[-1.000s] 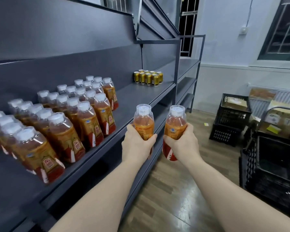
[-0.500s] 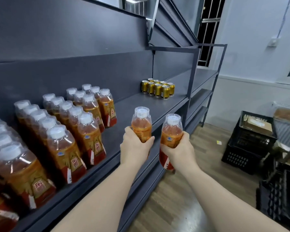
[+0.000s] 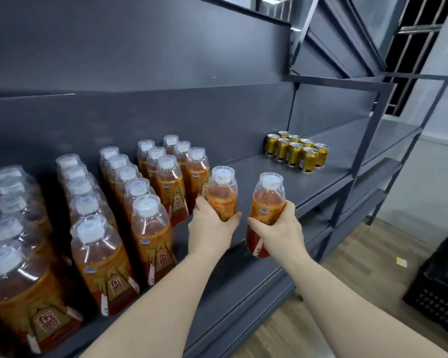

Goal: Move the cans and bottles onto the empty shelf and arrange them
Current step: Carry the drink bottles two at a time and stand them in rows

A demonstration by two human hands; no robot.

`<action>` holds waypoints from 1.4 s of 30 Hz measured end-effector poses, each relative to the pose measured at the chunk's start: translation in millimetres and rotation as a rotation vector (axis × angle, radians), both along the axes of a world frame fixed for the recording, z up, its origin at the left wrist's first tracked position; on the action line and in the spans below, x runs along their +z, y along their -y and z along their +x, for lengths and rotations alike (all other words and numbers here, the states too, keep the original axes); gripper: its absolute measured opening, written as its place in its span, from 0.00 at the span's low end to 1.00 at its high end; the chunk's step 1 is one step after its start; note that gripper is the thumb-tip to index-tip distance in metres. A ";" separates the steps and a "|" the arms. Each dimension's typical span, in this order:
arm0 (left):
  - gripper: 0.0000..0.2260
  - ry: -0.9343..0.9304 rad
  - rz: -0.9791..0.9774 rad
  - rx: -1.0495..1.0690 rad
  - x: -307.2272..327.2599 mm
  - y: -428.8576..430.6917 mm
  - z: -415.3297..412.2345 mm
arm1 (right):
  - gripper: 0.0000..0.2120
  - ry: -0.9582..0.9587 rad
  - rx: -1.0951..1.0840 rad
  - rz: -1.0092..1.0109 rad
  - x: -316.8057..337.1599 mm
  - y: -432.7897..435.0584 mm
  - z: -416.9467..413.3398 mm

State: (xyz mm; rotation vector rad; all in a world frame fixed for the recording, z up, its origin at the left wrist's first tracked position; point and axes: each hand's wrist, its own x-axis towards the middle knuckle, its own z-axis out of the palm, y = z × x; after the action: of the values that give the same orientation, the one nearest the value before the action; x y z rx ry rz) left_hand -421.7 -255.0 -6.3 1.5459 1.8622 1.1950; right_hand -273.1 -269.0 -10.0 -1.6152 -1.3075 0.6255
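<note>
Dark grey shelf (image 3: 269, 177), long, running off to the right. Rows of orange bottles (image 3: 101, 267), white caps, upright, fill its left part. Black crate (image 3: 435, 290) on the wood floor, far right. Cluster of gold cans (image 3: 298, 152) upright near the shelf's back, well apart from the rows. Left hand (image 3: 211, 228) curled round one bottle (image 3: 221, 192), just beside the nearest row, base hidden. Right hand (image 3: 279, 232) curled round a second bottle (image 3: 268, 200), upright, over the shelf's front edge.
</note>
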 end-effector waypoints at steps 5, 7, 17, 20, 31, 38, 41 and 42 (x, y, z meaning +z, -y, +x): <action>0.32 -0.019 -0.023 0.166 -9.2 -21.2 -5.9 | 0.26 -0.006 0.139 -0.019 -4.2 -46.6 -1.4; 0.35 -0.027 -0.034 0.245 -11.9 -26.6 -5.5 | 0.26 -0.007 0.210 -0.032 -7.1 -62.6 -2.2; 0.36 -0.020 -0.038 0.491 -18.3 -37.8 5.2 | 0.31 -0.045 0.537 -0.011 -10.0 -114.4 -19.8; 0.36 -0.038 -0.035 0.555 -20.6 -36.2 3.0 | 0.31 -0.059 0.605 -0.012 -11.5 -122.5 -24.9; 0.45 -0.082 -0.114 0.662 -38.1 -33.1 8.1 | 0.35 -0.088 0.735 -0.024 -28.2 -132.0 -20.4; 0.42 -0.129 -0.186 0.687 -37.1 -34.6 11.5 | 0.33 -0.078 0.743 -0.044 -34.0 -137.0 -24.7; 0.42 -0.148 -0.189 0.692 -36.8 -37.2 9.7 | 0.34 -0.084 0.751 -0.035 -34.0 -139.9 -30.3; 0.42 -0.153 -0.188 0.696 -37.7 -38.2 8.8 | 0.35 -0.086 0.751 -0.030 -34.8 -140.9 -32.3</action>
State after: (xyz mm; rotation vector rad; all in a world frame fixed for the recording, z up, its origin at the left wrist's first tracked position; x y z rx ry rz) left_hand -413.0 -216.8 -44.0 0.9224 2.6477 1.1320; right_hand -305.4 -128.1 -44.8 -1.0665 -1.8440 1.1469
